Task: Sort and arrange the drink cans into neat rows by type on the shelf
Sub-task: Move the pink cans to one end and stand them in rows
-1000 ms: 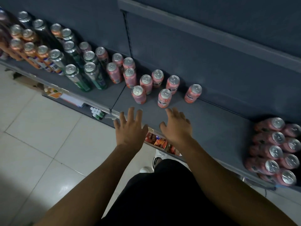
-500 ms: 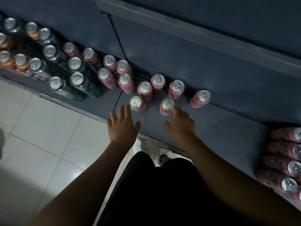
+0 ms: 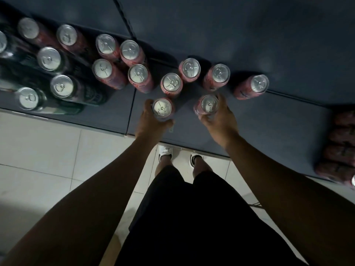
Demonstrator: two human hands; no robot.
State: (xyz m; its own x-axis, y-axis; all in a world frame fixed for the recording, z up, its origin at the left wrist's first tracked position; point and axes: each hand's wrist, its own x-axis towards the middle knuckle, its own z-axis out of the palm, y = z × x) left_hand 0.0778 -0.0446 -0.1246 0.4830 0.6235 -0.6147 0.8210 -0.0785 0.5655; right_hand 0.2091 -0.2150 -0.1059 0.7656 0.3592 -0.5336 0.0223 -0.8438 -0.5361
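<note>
Several pink cans stand loosely on the grey shelf (image 3: 259, 129). My left hand (image 3: 148, 122) wraps around the front-left pink can (image 3: 162, 108). My right hand (image 3: 221, 120) grips the front-right pink can (image 3: 209, 104). Behind them stand more pink cans: one (image 3: 171, 83), one (image 3: 189, 68), one (image 3: 219, 73) and one apart at the right (image 3: 258, 84). Further left another pink group (image 3: 138, 73) stands beside tall dark green cans (image 3: 61, 86).
A pack of pink cans lying on their sides (image 3: 342, 146) fills the shelf's right end. The shelf's back wall (image 3: 230, 25) rises just behind the cans. White floor tiles (image 3: 48, 160) and my shoes (image 3: 165, 151) lie below the shelf's front edge.
Both hands moved forward from the shelf's front edge and closed around the two front pink cans. The camera came closer and looks more steeply down.
</note>
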